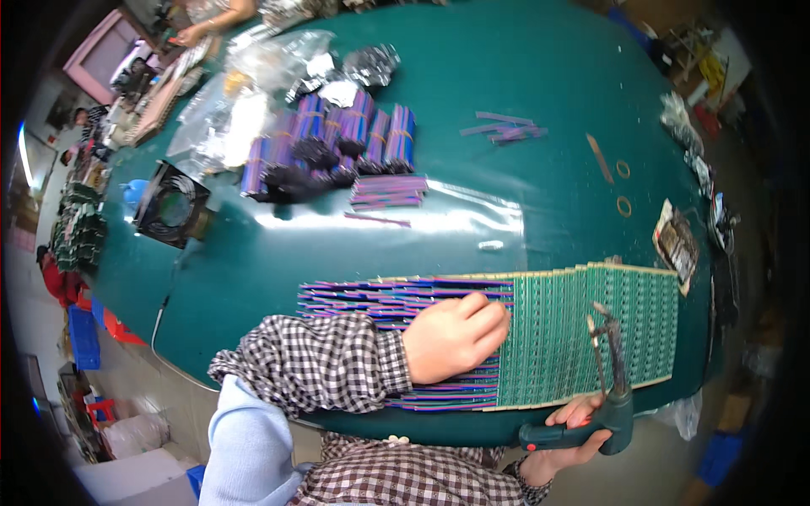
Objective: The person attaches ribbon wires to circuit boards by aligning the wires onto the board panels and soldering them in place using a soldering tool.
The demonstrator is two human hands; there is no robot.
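Observation:
My left hand (456, 339) rests over the row of green circuit boards (553, 337). Its fingers are curled together at the edge where the wires meet the boards; what they pinch is hidden under them. Blue and purple ribbon wires (363, 297) stick out from the boards' left part, some running beneath my left sleeve. At the front right my right hand (582, 426) is closed round the handle of a dark green soldering gun (620, 419). Its slim tip (597, 307) points up and away, above the boards' right part.
Banded bundles of ribbon wire (359, 126) stand at the back left, near clear plastic bags (278, 63). Loose wires (388, 192) lie before them. A black fan (171, 205) is at the left. Two rubber bands (623, 207) lie at the right. Another person's arm (221, 18) shows at the far left.

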